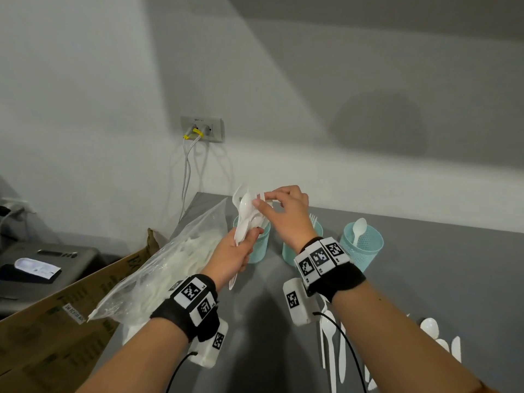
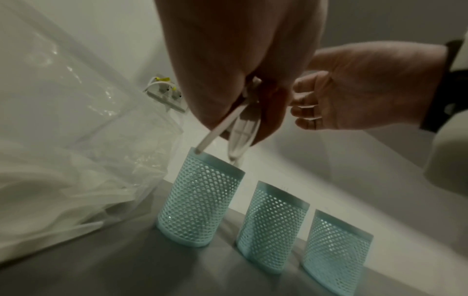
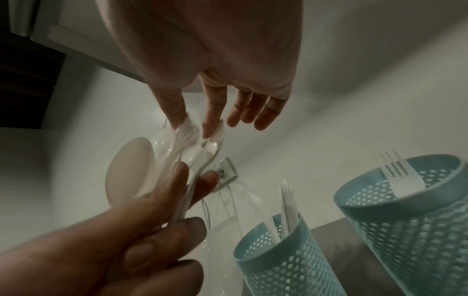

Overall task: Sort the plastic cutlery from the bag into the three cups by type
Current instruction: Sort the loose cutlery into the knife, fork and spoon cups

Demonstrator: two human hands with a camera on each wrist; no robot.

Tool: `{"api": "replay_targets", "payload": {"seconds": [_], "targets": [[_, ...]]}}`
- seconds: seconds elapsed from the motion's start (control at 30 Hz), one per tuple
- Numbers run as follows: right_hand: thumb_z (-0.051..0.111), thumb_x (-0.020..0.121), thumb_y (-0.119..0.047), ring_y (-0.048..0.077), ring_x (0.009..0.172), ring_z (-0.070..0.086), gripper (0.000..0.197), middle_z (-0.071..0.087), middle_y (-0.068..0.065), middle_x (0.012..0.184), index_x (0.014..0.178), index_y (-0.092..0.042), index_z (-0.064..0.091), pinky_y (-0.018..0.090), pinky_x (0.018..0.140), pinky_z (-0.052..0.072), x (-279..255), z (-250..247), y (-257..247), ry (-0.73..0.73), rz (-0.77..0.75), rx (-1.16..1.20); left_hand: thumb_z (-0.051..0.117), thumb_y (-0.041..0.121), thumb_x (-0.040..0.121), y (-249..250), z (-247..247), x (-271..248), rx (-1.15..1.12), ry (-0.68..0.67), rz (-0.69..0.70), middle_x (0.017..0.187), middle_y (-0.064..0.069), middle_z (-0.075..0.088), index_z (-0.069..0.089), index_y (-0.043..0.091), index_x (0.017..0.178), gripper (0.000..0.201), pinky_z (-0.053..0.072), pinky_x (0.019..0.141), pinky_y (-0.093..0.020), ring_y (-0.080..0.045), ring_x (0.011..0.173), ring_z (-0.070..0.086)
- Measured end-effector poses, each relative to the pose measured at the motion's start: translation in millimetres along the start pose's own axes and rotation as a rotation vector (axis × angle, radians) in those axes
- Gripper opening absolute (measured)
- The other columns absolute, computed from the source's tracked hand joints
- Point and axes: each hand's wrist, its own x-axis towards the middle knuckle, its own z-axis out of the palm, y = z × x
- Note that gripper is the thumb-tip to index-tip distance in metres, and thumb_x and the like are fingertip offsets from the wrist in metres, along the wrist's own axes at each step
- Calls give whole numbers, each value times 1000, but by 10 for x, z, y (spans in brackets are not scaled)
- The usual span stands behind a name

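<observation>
My left hand (image 1: 246, 236) grips a bundle of white plastic cutlery (image 1: 244, 219) upright above the left teal mesh cup (image 1: 258, 248). My right hand (image 1: 264, 199) pinches the top end of one piece in that bundle between thumb and forefinger (image 3: 210, 124); which type it is I cannot tell. In the right wrist view the left cup (image 3: 278, 258) holds knives and the middle cup (image 3: 418, 202) a fork. The right cup (image 1: 364, 245) holds a spoon. The bundle's handles (image 2: 240, 136) hang out below my left palm. The clear bag (image 1: 170, 265) of cutlery lies at the left.
Loose spoons and knives (image 1: 330, 344) lie on the grey table (image 1: 425, 279) near its front right, some under my right forearm. A cardboard box (image 1: 56, 330) stands left of the bag. A wall socket with cables (image 1: 202, 129) is behind the table.
</observation>
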Motion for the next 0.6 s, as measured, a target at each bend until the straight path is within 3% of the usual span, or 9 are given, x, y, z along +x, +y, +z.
{"api": "replay_targets", "payload": {"seconds": [0.13, 0.2, 0.3, 0.4, 0.47, 0.5, 0.6], "targets": [[60, 89, -34, 12, 108, 35, 22, 51, 0, 112, 100, -16, 68, 23, 97, 33, 6, -66, 24, 50, -31, -54, 51, 58, 84, 8, 16, -13, 43, -4, 29, 54, 10, 37, 57, 16, 113, 51, 30, 41, -19, -5, 43, 33], [54, 94, -29, 16, 105, 43, 17, 59, 2, 110, 96, -18, 66, 28, 93, 39, 34, -117, 14, 104, -44, -57, 49, 59, 85, -3, 31, -17, 44, -12, 33, 56, 9, 37, 58, 20, 110, 48, 30, 41, -19, -5, 44, 32], [42, 99, -22, 16, 82, 61, 16, 67, 1, 94, 95, -16, 56, 30, 79, 50, 51, -285, -91, 215, -20, 141, 41, 51, 94, -4, 37, -19, 12, -9, 7, 58, 7, 31, 59, 25, 98, 32, 25, 42, -20, -7, 47, 26], [32, 103, -22, 14, 60, 61, 17, 57, -8, 88, 98, -16, 47, 28, 66, 53, 40, -427, -178, 238, -54, 311, 37, 52, 95, -4, 46, -30, 2, -23, -3, 57, 7, 28, 62, 25, 95, 37, 25, 40, -17, -7, 46, 25], [35, 102, -24, 11, 65, 57, 13, 52, -7, 92, 100, -20, 47, 26, 62, 50, 19, -434, -198, 207, -96, 258, 36, 53, 95, 2, 69, -43, -1, -42, 1, 57, 5, 29, 64, 24, 94, 41, 26, 41, -17, -7, 46, 26], [41, 99, -24, 10, 75, 55, 8, 53, -5, 97, 103, -20, 48, 25, 68, 45, 16, -416, -179, 174, -101, 209, 36, 54, 95, 6, 84, -47, 3, -56, 7, 57, 4, 29, 65, 24, 94, 42, 26, 42, -18, -8, 46, 26], [63, 85, -35, 11, 100, 52, 37, 52, -3, 117, 117, -21, 53, 24, 82, 38, 14, -369, -77, 12, 50, 65, 36, 54, 94, 38, 143, -56, 5, -103, 6, 55, 4, 31, 67, 24, 94, 43, 26, 42, -19, -8, 45, 27]]}}
